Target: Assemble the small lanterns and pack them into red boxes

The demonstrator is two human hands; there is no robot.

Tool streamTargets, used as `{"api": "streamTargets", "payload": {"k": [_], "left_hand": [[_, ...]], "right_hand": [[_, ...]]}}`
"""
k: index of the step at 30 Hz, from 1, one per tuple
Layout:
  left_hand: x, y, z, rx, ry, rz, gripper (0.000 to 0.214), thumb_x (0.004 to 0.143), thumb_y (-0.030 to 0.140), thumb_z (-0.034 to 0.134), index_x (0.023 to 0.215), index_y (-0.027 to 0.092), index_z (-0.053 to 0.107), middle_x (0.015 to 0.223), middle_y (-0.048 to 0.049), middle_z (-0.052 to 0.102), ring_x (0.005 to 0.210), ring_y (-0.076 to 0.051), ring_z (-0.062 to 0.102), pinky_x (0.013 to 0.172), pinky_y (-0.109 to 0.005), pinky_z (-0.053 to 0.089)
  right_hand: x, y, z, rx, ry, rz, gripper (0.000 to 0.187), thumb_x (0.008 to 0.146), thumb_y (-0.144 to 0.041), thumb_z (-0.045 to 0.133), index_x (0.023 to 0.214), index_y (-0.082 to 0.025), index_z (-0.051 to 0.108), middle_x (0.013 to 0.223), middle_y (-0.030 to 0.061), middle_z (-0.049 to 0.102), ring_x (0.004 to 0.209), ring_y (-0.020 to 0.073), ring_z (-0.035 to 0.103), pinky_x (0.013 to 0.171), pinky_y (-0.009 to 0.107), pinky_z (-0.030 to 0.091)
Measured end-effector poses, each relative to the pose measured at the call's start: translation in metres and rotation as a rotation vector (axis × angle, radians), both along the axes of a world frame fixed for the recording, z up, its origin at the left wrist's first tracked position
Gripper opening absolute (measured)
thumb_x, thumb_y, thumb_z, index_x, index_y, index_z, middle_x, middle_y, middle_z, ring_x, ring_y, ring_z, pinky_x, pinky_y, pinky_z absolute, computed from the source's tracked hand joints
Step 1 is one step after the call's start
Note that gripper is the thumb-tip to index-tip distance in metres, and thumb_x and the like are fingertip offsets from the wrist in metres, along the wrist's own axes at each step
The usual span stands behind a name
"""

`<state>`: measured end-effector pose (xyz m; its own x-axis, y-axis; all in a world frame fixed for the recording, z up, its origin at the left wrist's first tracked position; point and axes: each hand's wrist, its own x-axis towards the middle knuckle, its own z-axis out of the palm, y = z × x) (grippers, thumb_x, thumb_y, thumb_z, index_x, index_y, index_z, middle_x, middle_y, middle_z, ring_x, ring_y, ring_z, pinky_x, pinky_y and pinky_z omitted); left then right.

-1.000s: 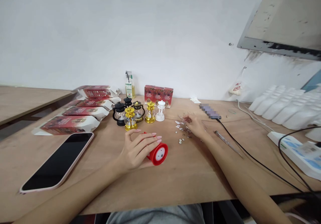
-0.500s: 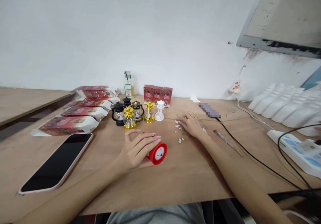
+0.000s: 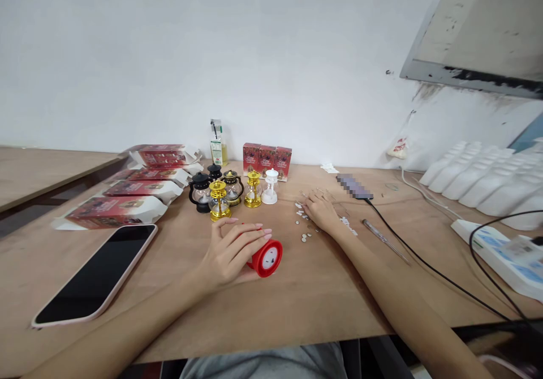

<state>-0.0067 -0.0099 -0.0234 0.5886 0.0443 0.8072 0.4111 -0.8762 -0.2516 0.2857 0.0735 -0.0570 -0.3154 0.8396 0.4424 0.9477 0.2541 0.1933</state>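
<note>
My left hand is wrapped over a small red lantern lying on its side on the wooden table, its round base facing me. My right hand rests palm down on a scatter of small round button cells and white bits, fingers bent over them; I cannot see whether they pinch anything. Just behind stand several small lanterns in black, gold and white.
A phone lies screen up at the left. Flat red cartons are stacked behind it, three red boxes by the wall. A screwdriver, black cables and a power strip lie at the right, beside white bottles.
My right hand has shifted slightly left and nearer over the small parts, leaving white bits exposed at its right. The left hand and red lantern have hardly moved.
</note>
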Motion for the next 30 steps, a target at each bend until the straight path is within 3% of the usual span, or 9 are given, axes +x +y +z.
{"api": "streamTargets", "payload": {"k": [9, 20, 25, 30], "left_hand": [[-0.001, 0.000, -0.001, -0.012, 0.009, 0.003, 0.046, 0.085, 0.046, 0.058, 0.120, 0.016, 0.051, 0.103, -0.0096, 0.072, 0.097, -0.023, 0.066, 0.092, -0.043, 0.031], [0.001, -0.001, 0.004, -0.010, 0.024, 0.011, 0.041, 0.084, 0.041, 0.060, 0.112, 0.012, 0.053, 0.099, -0.0120, 0.072, 0.096, -0.025, 0.066, 0.089, -0.044, 0.033], [-0.002, 0.003, -0.002, -0.081, 0.023, -0.002, 0.044, 0.079, 0.040, 0.066, 0.110, 0.014, 0.048, 0.096, -0.0134, 0.068, 0.098, -0.027, 0.063, 0.087, -0.044, 0.042], [-0.004, 0.003, -0.007, -0.154, 0.016, 0.014, 0.042, 0.079, 0.040, 0.064, 0.108, 0.016, 0.046, 0.092, -0.0112, 0.063, 0.079, -0.021, 0.063, 0.065, -0.031, 0.051]], "right_hand": [[0.006, 0.004, 0.001, 0.044, 0.074, -0.097, 0.024, 0.093, -0.023, 0.041, 0.093, -0.014, 0.063, 0.092, 0.0117, 0.067, 0.092, 0.0245, 0.056, 0.081, 0.032, 0.036], [0.001, -0.005, 0.006, -0.041, 0.027, -0.092, 0.032, 0.089, -0.017, 0.041, 0.114, -0.016, 0.062, 0.111, 0.0126, 0.065, 0.106, 0.0253, 0.052, 0.093, 0.036, 0.030], [-0.002, -0.010, 0.009, -0.091, -0.019, -0.070, 0.027, 0.087, -0.021, 0.045, 0.099, -0.017, 0.068, 0.106, 0.0110, 0.067, 0.102, 0.0254, 0.053, 0.092, 0.037, 0.030], [-0.002, -0.009, 0.012, -0.105, -0.034, -0.034, 0.028, 0.089, -0.020, 0.043, 0.091, -0.015, 0.070, 0.105, 0.0143, 0.067, 0.103, 0.0267, 0.052, 0.090, 0.038, 0.030]]}}
